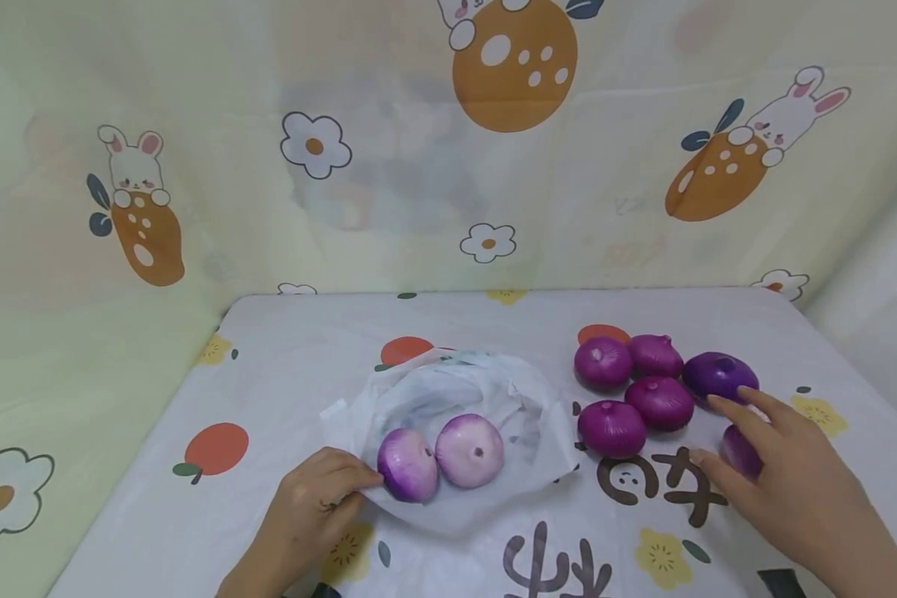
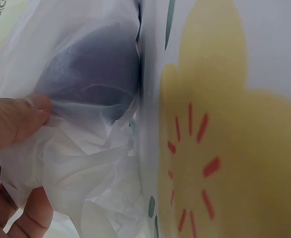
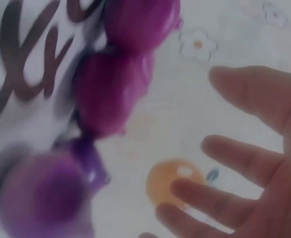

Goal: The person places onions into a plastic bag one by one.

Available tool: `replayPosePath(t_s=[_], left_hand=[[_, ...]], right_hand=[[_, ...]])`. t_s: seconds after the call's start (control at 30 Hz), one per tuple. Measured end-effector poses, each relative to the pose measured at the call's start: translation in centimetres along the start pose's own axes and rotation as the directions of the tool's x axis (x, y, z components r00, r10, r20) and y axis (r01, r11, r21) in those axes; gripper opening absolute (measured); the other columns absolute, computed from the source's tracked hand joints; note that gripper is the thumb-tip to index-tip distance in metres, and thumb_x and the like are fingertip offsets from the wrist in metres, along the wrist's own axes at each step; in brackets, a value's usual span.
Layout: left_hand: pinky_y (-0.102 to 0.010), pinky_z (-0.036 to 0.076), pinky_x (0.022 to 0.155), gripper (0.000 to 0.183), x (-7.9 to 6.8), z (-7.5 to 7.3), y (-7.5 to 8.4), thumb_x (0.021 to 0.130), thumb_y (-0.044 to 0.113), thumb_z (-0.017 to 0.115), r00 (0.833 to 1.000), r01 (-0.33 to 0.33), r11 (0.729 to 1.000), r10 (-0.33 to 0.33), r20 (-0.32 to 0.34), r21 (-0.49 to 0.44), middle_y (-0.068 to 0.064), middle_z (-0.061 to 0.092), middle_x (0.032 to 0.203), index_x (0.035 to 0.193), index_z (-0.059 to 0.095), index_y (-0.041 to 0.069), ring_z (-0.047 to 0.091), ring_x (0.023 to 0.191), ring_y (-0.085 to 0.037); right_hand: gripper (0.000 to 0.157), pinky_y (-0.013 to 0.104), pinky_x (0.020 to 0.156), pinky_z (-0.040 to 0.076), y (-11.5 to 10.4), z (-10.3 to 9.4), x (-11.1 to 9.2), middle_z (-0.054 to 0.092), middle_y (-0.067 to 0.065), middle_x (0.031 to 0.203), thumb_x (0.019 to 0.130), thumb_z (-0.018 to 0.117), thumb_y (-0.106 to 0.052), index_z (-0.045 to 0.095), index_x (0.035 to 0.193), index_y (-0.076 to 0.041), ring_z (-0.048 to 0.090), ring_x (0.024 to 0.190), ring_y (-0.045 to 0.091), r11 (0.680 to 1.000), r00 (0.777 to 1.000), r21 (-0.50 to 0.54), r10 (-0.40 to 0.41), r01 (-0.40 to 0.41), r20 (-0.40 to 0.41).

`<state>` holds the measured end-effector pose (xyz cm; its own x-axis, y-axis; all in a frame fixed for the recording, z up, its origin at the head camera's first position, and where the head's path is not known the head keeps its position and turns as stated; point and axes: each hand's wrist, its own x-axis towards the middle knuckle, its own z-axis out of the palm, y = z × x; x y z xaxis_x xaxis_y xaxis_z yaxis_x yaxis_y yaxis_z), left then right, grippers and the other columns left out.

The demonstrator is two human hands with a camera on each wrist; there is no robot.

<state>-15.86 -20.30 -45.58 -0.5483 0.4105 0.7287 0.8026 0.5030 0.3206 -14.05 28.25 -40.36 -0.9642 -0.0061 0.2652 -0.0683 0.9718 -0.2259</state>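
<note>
Onions (image 1: 470, 451) lay in and beside the plastic bag (image 1: 456, 517); probably firm, slippery, best cupped round the middle. Left hand (image 1: 317, 492) pinched bag edge; right hand (image 1: 788, 469), fingers spread, held nothing.

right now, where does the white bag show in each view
Head: white bag, just below centre.
Left wrist: white bag, filling much of the left half.
Right wrist: not in it.
Shared landmark, head and left wrist only: the left hand, pinching the bag's edge.
</note>
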Motion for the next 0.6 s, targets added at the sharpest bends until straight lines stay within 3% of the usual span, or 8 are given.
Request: replayPosePath(t_s=[0.27,0.6], left_hand=[[-0.015,0.054,0.082,0.039,0.2,0.1,0.0,0.071,-0.014,0.066,1.000,-0.023,1.000,0.023,-0.017,0.007,0.006,0.074,0.092,0.091,0.080,0.016,0.067,0.086,-0.011],[-0.017,0.055,0.079,0.042,0.1,0.1,-0.2,0.066,-0.018,0.069,0.999,-0.042,0.999,0.043,-0.032,0.010,0.005,0.074,0.088,0.091,0.081,0.014,0.067,0.084,-0.013]], right_hand=[[0.071,0.084,0.097,0.031,4.7,-0.1,-0.5,0.039,0.047,0.138,0.087,0.081,-0.033,0.051,0.138,0.008,0.038,0.118,0.069,0.999,0.998,0.006,0.050,-0.050,-0.041],[0.072,0.085,0.091,0.033,6.9,0.7,-0.5,0.038,0.052,0.135,0.088,0.080,-0.035,0.050,0.137,0.008,0.036,0.124,0.069,0.998,0.998,-0.013,0.067,-0.067,0.001]])
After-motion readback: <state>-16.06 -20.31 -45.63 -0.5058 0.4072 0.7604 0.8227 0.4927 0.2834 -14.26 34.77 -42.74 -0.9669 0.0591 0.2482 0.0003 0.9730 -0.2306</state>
